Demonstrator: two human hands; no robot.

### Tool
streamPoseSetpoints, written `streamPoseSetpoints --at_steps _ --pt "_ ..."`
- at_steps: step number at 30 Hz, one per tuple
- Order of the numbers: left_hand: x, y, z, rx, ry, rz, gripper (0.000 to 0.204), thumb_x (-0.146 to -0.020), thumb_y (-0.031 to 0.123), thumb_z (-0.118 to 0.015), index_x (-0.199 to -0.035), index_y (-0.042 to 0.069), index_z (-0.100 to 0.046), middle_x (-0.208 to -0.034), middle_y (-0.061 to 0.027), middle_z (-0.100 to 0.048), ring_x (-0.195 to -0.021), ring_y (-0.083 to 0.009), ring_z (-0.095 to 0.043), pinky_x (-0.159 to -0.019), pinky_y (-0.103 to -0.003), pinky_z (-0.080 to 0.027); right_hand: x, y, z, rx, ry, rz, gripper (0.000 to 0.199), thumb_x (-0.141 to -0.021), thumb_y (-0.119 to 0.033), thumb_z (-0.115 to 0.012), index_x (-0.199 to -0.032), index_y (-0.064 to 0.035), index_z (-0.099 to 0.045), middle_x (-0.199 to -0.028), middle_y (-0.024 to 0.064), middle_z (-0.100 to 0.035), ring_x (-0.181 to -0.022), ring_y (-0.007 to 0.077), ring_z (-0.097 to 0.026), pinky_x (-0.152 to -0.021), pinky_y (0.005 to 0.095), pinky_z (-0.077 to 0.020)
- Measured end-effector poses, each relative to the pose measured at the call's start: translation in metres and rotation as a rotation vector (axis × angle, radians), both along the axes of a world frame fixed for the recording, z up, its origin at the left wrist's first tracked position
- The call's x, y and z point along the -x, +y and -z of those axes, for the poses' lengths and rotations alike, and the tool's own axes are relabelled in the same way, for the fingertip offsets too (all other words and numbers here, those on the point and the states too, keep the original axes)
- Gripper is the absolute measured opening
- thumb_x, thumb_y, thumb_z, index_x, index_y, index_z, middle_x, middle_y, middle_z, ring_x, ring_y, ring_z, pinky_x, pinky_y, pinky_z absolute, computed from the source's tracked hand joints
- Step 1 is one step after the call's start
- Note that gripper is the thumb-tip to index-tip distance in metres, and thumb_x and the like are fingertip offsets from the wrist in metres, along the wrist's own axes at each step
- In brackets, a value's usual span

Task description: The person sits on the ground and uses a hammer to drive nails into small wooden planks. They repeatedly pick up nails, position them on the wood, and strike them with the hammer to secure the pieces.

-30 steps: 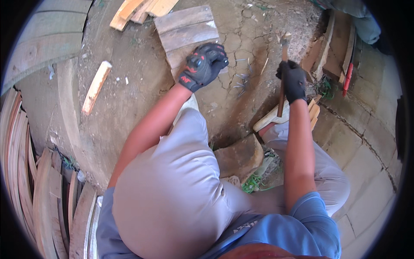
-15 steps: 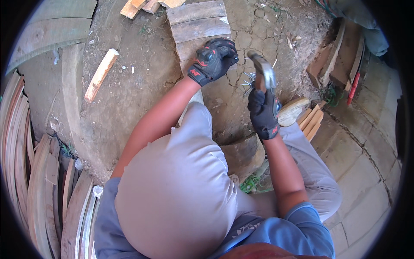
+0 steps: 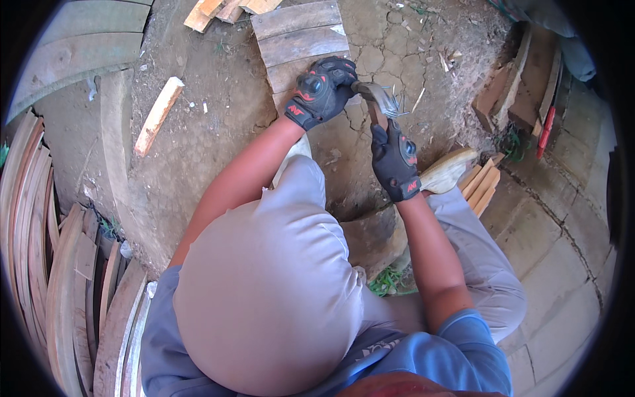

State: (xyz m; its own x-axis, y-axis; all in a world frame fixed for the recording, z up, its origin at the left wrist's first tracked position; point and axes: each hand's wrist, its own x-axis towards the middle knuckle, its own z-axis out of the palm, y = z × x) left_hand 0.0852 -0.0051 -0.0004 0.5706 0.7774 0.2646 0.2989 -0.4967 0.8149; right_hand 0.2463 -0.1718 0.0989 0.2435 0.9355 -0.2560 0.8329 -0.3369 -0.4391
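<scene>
My right hand [image 3: 395, 164], in a black glove with red marks, is closed round the wooden handle of a hammer [image 3: 378, 98]. The hammer's metal head is close beside the fingers of my left hand [image 3: 321, 91], gloved alike. Those fingers are curled closed over the near end of a panel of weathered wooden slats [image 3: 301, 43]; what they hold, if anything, is hidden. Several loose nails [image 3: 399, 106] show just past the hammer head, on the cracked dirt ground.
A short wood offcut [image 3: 159, 116] lies to the left, and more offcuts [image 3: 230, 9] at the top. Long boards [image 3: 66, 278] are stacked at lower left. Thick planks [image 3: 506, 86] and a red tool or stick [image 3: 546, 132] sit at the right. Small sticks [image 3: 481, 186] lie by my right leg.
My right hand has swung the hammer left and slightly up, bringing its head next to my left hand. My left hand has shifted only a little to the left.
</scene>
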Motion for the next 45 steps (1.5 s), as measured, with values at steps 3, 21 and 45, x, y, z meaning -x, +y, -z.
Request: streamPoseSetpoints --at_steps 3,21,45 --pt "-0.001 -0.004 -0.001 0.031 -0.022 -0.045 0.010 -0.082 0.009 -0.080 -0.092 0.012 -0.082 -0.107 -0.0092 -0.080 -0.114 -0.0328 -0.074 -0.104 -0.047 -0.058 -0.003 -0.006 -0.015 -0.151 0.044 -0.013 0.036 -0.109 -0.029 -0.059 -0.130 -0.0001 -0.063 -0.089 0.0262 -0.070 -0.079 0.0497 -0.069 -0.070 0.0577 -0.0541" --pt "-0.002 0.004 -0.015 0.003 0.094 0.042 0.029 -0.084 0.020 -0.088 -0.109 0.011 -0.079 -0.118 -0.0107 -0.077 -0.120 -0.0334 -0.071 -0.107 -0.046 -0.057 0.002 -0.006 -0.021 -0.085 0.072 0.155 0.034 -0.113 -0.031 -0.055 -0.127 -0.0017 -0.064 -0.102 0.0299 -0.070 -0.086 0.0521 -0.070 -0.074 0.0580 -0.0544" --pt "-0.005 0.001 -0.003 0.020 0.071 -0.019 0.019 -0.083 0.013 -0.084 -0.102 0.012 -0.081 -0.118 -0.0064 -0.080 -0.122 -0.0315 -0.072 -0.106 -0.046 -0.058 0.001 -0.011 -0.006 -0.030 -0.099 0.026 0.036 -0.107 -0.027 -0.062 -0.129 0.0003 -0.066 -0.100 0.0276 -0.073 -0.079 0.0490 -0.072 -0.072 0.0558 -0.0573"
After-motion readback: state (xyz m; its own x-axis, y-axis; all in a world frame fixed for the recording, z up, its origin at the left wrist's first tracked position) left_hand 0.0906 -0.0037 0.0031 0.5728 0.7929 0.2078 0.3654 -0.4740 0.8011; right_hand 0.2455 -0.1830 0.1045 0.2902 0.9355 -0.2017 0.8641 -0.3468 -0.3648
